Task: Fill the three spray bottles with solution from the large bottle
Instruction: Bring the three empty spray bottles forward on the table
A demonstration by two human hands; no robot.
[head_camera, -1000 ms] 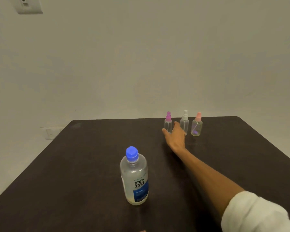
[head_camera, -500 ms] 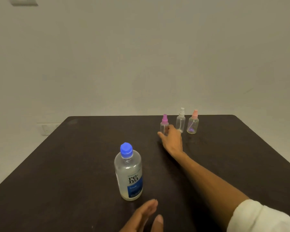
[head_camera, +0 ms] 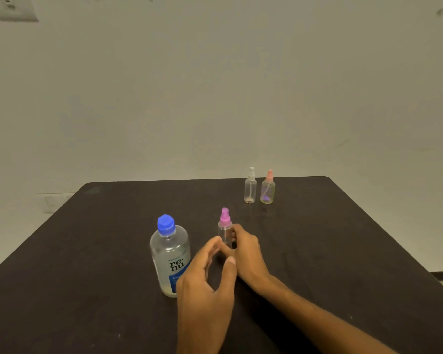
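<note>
The purple-capped spray bottle (head_camera: 225, 229) stands upright mid-surface, gripped low on its body by the right hand (head_camera: 246, 254). The left hand (head_camera: 207, 290) hovers just beside it, fingers loosely spread, holding nothing. The large blue-capped solution bottle (head_camera: 169, 254) stands just left. The clear-capped spray bottle (head_camera: 250, 186) and pink-capped spray bottle (head_camera: 268, 189) stand together near the far edge of the dark surface (head_camera: 87, 264), with bare room on both sides.

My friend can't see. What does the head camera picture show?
A right hand holds a small purple-topped spray bottle upright on a dark table, while the left hand reaches toward it. A big blue-capped bottle stands beside them; two more spray bottles stand farther back.
</note>
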